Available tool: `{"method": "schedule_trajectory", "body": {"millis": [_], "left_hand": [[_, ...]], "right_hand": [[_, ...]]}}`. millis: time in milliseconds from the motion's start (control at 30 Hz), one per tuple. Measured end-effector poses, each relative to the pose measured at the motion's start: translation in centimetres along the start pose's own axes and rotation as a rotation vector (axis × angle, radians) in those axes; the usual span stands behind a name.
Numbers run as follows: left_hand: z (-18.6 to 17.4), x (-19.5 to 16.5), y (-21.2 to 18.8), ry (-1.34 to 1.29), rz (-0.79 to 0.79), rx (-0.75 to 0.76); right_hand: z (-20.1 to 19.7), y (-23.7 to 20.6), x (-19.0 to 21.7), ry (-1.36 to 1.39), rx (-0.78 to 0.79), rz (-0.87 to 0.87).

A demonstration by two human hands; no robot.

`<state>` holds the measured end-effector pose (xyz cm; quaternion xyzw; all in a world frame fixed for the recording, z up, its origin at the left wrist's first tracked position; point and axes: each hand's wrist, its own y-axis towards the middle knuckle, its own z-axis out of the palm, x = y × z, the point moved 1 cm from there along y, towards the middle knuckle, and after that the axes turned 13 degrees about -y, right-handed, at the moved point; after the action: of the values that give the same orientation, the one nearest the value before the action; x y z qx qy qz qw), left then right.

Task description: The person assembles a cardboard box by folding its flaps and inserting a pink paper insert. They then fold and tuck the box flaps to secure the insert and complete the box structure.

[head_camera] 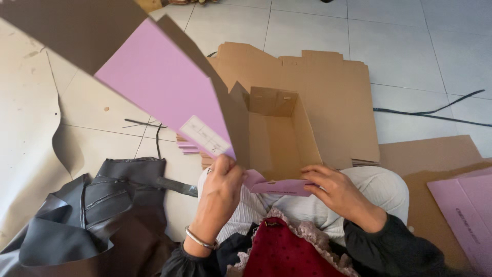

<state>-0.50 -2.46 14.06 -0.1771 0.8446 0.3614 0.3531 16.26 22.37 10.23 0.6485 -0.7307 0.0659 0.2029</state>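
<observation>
Fingers [231, 169] pinching pink carton [164, 87] upright

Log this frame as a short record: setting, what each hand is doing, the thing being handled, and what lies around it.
setting: tiled floor, person seated, seen from above
left hand: raised, fingers pinching the lower edge of a pink-faced cardboard flap with a white label
right hand: holding a smaller pink flap at the near rim of the box
box: brown cardboard, partly folded, open on top, resting on the lap
behind box: flat brown cardboard sheets
left of person: dark plastic sheeting
right of person: flat pink-faced carton
</observation>
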Motion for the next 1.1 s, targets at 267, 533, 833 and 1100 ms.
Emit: {"method": "schedule_trajectory", "body": {"millis": [267,533,833,1100], "left_hand": [[0.3,-2.8,2.8,0.019,0.114,0.395],[-0.2,-4.0,5.6,-0.026,0.159,0.335],[-1.9,-6.7,8.6,0.067,0.087,0.299],[-2.1,-8.1,8.8,0.017,0.029,0.320]], "right_hand": [[-2.7,2.0,2.0,0.011,-0.065,-0.109],[-7.0,4.7,3.0,0.021,0.141,0.085],[-11.9,6.1,4.4,-0.497,-0.106,-0.235],[-11.0,7.0,8.7,-0.059,0.089,0.085]]}}
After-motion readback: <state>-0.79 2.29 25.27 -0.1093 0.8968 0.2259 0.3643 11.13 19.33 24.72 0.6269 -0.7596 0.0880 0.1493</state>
